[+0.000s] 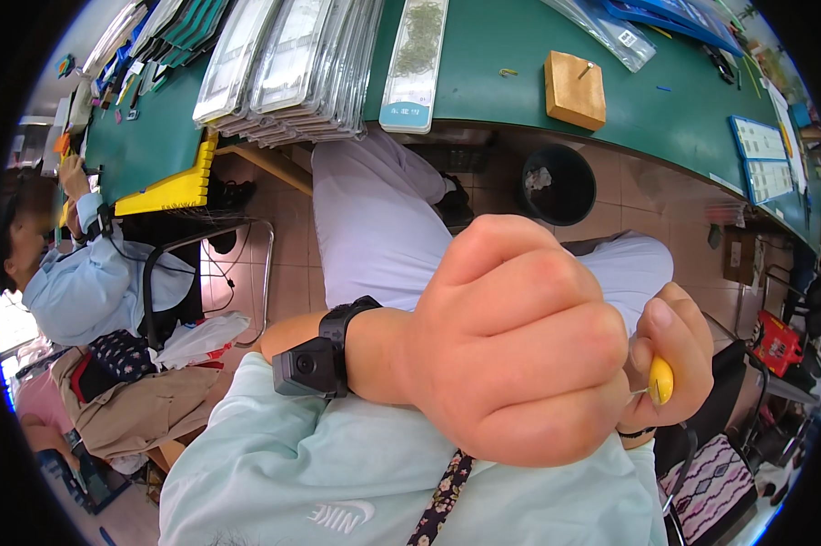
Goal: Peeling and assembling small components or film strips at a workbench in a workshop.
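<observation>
My left hand (519,346) is closed in a fist in front of my chest, its back facing up and its fingers folded under. What it holds, if anything, is hidden. Just to its right, my right hand (679,350) is closed on a small yellow rounded piece (660,380), which looks like a tool's handle. A thin wire-like tip runs from that piece towards the left fist; its far end is out of sight. A black wrist camera (308,366) is strapped to my left wrist.
A green table (483,45) holds stacked clear packs (292,73), one long pack (415,64) and a wooden block (574,89) with a metal pin. Below stands a black bin (569,205). Another person (101,273) sits at the left, near a yellow edge strip (169,187).
</observation>
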The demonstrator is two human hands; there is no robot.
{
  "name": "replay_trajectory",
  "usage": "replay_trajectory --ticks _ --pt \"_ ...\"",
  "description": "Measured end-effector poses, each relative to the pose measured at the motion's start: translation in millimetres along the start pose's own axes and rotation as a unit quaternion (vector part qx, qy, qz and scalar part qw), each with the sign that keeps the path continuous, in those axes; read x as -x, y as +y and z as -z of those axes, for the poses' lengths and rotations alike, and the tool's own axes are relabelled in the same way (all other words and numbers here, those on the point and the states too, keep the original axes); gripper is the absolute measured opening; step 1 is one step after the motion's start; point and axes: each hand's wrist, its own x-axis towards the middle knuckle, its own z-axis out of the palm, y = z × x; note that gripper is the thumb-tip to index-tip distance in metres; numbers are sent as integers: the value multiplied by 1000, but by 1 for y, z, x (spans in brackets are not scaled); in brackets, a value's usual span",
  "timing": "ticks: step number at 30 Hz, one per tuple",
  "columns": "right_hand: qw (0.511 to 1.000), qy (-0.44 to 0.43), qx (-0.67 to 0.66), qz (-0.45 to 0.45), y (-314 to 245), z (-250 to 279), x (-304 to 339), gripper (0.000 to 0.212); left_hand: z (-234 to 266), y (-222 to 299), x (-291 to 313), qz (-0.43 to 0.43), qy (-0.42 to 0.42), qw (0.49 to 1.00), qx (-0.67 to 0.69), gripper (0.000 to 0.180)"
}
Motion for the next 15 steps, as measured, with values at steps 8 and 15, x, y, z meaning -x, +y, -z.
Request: replay_trajectory --ticks 8,15 --pt "1000 4 26 0 1 -2 2 41 2 1 0 9 -16 1000 7 16" --pt "999 13 32 -6 -1 -4 1 41 3 1 1 14 -19 1000 4 15"
